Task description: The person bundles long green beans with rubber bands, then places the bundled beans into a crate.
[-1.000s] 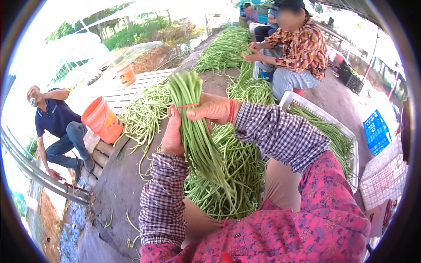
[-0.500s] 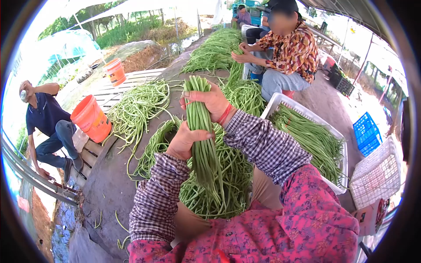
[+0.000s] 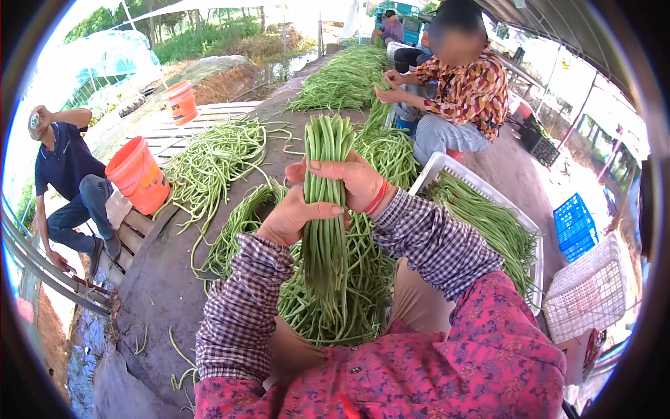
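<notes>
A thick bundle of long green beans (image 3: 325, 244) hangs upright in front of me, its even ends at the top. My left hand (image 3: 296, 213) wraps round its middle with the thumb across the front. Just above, my right hand (image 3: 352, 180) grips the same bundle, thumb over the beans and a red band at the wrist. Some fingers of both hands are hidden behind the beans. Below, a pile of loose long beans (image 3: 370, 286) lies between my knees.
A white crate (image 3: 537, 279) of laid-out beans stands at right, near a blue crate (image 3: 576, 227) and a white basket (image 3: 586, 286). More bean heaps (image 3: 216, 164) lie ahead. Orange buckets (image 3: 137, 176) stand left. One person (image 3: 464, 84) handles beans; another (image 3: 70, 174) sits at left.
The bundle has turned more upright and shifted slightly right. My right hand has slid a little lower round it, and both hands still grip it.
</notes>
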`<state>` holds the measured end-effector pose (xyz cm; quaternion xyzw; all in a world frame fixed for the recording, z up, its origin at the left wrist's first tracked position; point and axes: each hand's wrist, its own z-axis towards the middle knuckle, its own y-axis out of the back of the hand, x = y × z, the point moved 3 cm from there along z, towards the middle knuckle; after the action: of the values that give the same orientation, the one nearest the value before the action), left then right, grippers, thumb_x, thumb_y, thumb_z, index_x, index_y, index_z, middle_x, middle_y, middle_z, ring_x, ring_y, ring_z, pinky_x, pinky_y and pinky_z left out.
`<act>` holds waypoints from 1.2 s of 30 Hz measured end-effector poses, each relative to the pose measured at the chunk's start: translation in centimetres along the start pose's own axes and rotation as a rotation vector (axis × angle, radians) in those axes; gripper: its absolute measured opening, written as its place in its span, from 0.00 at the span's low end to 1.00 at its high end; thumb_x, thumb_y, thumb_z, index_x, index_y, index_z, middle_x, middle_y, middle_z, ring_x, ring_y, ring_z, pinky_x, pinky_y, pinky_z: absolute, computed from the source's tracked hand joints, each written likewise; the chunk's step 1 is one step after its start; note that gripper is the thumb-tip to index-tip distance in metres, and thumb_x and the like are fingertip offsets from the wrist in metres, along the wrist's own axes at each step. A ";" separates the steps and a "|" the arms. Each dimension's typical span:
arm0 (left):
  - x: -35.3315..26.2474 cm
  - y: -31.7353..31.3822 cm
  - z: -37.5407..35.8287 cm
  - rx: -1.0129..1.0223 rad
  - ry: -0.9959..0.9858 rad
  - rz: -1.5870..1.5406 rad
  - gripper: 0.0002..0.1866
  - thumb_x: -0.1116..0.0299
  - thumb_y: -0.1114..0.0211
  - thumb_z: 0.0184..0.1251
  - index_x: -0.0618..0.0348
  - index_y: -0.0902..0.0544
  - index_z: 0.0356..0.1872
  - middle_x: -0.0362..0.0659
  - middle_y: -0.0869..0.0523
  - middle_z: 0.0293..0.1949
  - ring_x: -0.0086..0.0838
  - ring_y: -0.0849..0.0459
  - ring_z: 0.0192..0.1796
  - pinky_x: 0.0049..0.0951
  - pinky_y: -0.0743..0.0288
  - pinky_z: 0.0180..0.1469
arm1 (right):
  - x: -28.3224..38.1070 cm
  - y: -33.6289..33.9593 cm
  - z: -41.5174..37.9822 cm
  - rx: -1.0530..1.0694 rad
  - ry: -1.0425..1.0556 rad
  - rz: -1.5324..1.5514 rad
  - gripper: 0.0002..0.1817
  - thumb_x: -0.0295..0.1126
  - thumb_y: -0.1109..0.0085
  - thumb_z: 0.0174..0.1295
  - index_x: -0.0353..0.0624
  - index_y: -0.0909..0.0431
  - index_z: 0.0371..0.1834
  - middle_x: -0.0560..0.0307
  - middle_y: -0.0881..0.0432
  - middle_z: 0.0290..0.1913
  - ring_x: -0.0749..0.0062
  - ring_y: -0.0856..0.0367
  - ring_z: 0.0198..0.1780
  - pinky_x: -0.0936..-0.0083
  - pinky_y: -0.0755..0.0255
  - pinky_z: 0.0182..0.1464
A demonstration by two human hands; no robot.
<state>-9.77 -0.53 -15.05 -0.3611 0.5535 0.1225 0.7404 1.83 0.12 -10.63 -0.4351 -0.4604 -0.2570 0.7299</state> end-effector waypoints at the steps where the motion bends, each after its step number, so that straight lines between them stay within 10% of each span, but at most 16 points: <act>1: -0.4 0.4 0.0 -0.039 -0.008 0.086 0.22 0.67 0.30 0.55 0.67 0.26 0.49 0.48 0.17 0.37 0.33 0.16 0.39 0.30 0.21 0.43 | -0.1 0.2 0.0 -0.013 0.000 0.031 0.21 0.30 0.41 0.59 0.35 0.30 0.54 0.41 0.22 0.50 0.54 0.22 0.54 0.59 0.27 0.57; 5: -2.0 0.2 -0.3 -0.288 -0.201 0.455 0.28 0.60 0.24 0.50 0.66 0.25 0.46 0.44 0.19 0.39 0.27 0.20 0.38 0.23 0.27 0.41 | 0.5 0.2 0.4 -0.040 0.151 0.044 0.18 0.30 0.43 0.61 0.38 0.31 0.54 0.44 0.21 0.48 0.58 0.22 0.52 0.62 0.25 0.54; 8: -3.5 0.2 -1.7 -0.748 -0.713 1.286 0.25 0.60 0.22 0.43 0.61 0.23 0.39 0.40 0.22 0.30 0.31 0.22 0.33 0.29 0.29 0.36 | 0.3 2.2 1.0 -0.076 0.196 0.022 0.15 0.31 0.41 0.61 0.40 0.29 0.49 0.50 0.20 0.42 0.64 0.20 0.45 0.65 0.23 0.48; 12: -2.0 -2.3 -1.6 -0.551 -0.871 1.412 0.16 0.66 0.23 0.45 0.61 0.21 0.29 0.42 0.21 0.25 0.29 0.25 0.27 0.30 0.31 0.32 | 0.7 1.8 0.5 -0.152 0.281 0.072 0.11 0.35 0.39 0.62 0.40 0.26 0.41 0.59 0.21 0.33 0.74 0.22 0.36 0.76 0.26 0.39; 30: 1.4 -2.4 0.6 -0.615 -0.488 1.346 0.13 0.71 0.28 0.43 0.62 0.21 0.31 0.45 0.21 0.30 0.43 0.22 0.37 0.40 0.29 0.39 | -2.4 5.0 -1.5 -0.303 0.415 -0.352 0.12 0.30 0.38 0.61 0.40 0.28 0.45 0.65 0.22 0.38 0.81 0.25 0.40 0.79 0.29 0.45; 36: -0.3 -0.7 0.7 -0.508 -0.446 1.029 0.09 0.75 0.29 0.41 0.66 0.19 0.26 0.46 0.18 0.25 0.32 0.19 0.24 0.28 0.28 0.27 | -2.2 5.5 -1.2 -0.152 0.386 -0.069 0.20 0.34 0.34 0.57 0.39 0.28 0.49 0.61 0.22 0.38 0.76 0.24 0.41 0.75 0.30 0.47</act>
<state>-8.96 -0.53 -14.37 -0.1785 0.4423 0.6645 0.5753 5.66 1.69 -15.05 -0.4158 -0.3060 -0.3943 0.7602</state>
